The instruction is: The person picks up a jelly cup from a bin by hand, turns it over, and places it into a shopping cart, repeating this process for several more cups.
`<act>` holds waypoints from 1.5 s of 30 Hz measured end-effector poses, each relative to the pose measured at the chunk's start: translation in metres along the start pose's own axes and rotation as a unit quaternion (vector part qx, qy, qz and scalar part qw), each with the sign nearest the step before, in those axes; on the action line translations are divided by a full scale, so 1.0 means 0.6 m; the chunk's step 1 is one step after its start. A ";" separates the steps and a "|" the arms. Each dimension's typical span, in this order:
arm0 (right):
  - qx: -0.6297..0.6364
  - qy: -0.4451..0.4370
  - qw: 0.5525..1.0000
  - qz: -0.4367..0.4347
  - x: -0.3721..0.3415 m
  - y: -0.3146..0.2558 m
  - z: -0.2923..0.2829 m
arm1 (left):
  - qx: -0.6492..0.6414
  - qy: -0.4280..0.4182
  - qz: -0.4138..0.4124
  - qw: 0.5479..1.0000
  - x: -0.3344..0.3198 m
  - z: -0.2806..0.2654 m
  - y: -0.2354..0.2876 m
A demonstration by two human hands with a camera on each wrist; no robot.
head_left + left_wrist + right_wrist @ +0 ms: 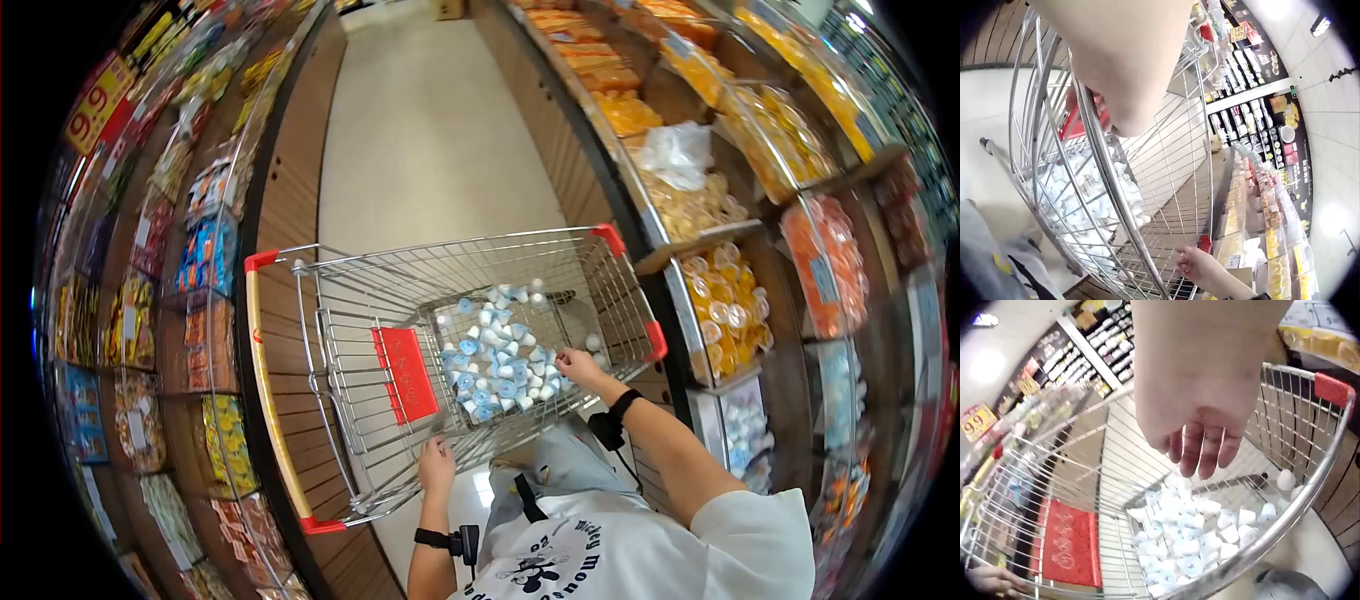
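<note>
A metal shopping cart (465,247) with red corners holds a loose heap of small white and pale-blue cups (500,355), which look like jelly cups. My right hand (582,367) hangs over the right part of the heap, and in the right wrist view its fingers (1209,447) point down, loosely bent, with nothing in them. At the cart's near side my left hand (436,464) grips the top rail (1100,140); its fingertips are partly hidden behind the rail in the left wrist view. A red panel (405,375) is fixed inside the basket, close to the left hand.
Shelves of packaged snacks (207,250) line the left side. On the right, bins hold orange jelly cups (725,310), white and blue cups (748,430) and a clear plastic bag (677,155). Pale aisle floor (430,130) runs ahead between wooden shelf bases.
</note>
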State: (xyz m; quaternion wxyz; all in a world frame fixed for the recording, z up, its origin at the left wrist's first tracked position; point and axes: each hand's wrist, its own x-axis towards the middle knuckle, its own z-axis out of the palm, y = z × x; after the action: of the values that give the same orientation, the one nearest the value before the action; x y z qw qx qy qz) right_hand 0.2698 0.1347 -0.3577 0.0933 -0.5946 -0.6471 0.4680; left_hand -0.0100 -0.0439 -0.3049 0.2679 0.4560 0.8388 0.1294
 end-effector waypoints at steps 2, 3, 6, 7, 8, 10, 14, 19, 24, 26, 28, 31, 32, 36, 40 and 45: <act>-0.085 -0.047 0.995 0.015 0.058 0.016 0.027 | 0.085 0.007 -0.024 0.996 0.000 0.000 0.023; -0.127 -0.069 0.989 0.021 0.087 0.025 0.039 | 0.128 0.008 -0.035 0.991 0.003 0.001 0.034; -0.139 -0.126 0.977 0.105 0.158 0.027 0.065 | 0.120 0.036 -0.080 0.989 0.016 0.005 0.041; -0.141 -0.140 0.971 0.135 0.178 0.027 0.073 | 0.119 0.041 -0.093 0.988 0.017 0.006 0.043; -0.096 -0.156 0.971 0.155 0.208 0.058 0.092 | 0.128 0.038 -0.109 0.985 0.020 0.007 0.044; -0.126 -0.166 0.965 0.159 0.256 0.089 0.116 | 0.137 0.072 -0.108 0.982 0.026 0.000 0.055; -0.192 -0.143 0.955 0.176 0.332 0.121 0.137 | 0.136 0.083 -0.135 0.978 0.042 -0.001 0.065; -0.176 -0.224 0.939 0.191 0.372 0.186 0.175 | 0.138 0.113 -0.135 0.975 0.043 0.007 0.056; -0.163 -0.187 0.966 0.075 0.369 0.231 0.218 | 0.130 0.112 -0.167 0.971 0.043 0.014 0.052; -0.127 -0.148 0.972 0.133 0.363 0.231 0.224 | 0.137 0.114 -0.153 0.972 0.044 0.013 0.055; -0.108 -0.122 0.974 0.158 0.365 0.219 0.222 | 0.153 0.118 -0.130 0.972 0.044 0.008 0.055; -0.095 -0.132 0.975 0.152 0.367 0.214 0.219 | 0.137 0.108 -0.134 0.976 0.045 0.003 0.062; -0.086 -0.151 0.974 0.149 0.366 0.219 0.214 | 0.143 0.111 -0.123 0.976 0.043 0.005 0.058; 0.000 -0.181 0.965 0.190 0.368 0.226 0.217 | 0.135 0.111 -0.107 0.979 0.040 0.004 0.056; 0.057 -0.196 0.962 0.181 0.344 0.178 0.200 | 0.099 0.112 -0.093 0.984 0.029 0.005 0.053; 0.249 -0.242 0.933 0.094 0.229 -0.041 0.122 | 0.066 0.097 -0.023 0.993 0.010 -0.006 0.048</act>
State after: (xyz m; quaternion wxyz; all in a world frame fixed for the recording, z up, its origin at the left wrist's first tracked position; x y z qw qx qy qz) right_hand 0.1653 0.2198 -0.4397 0.0341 -0.4792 -0.4536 0.7506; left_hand 0.0057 -0.0230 -0.2906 0.1572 0.4386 0.8778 0.1113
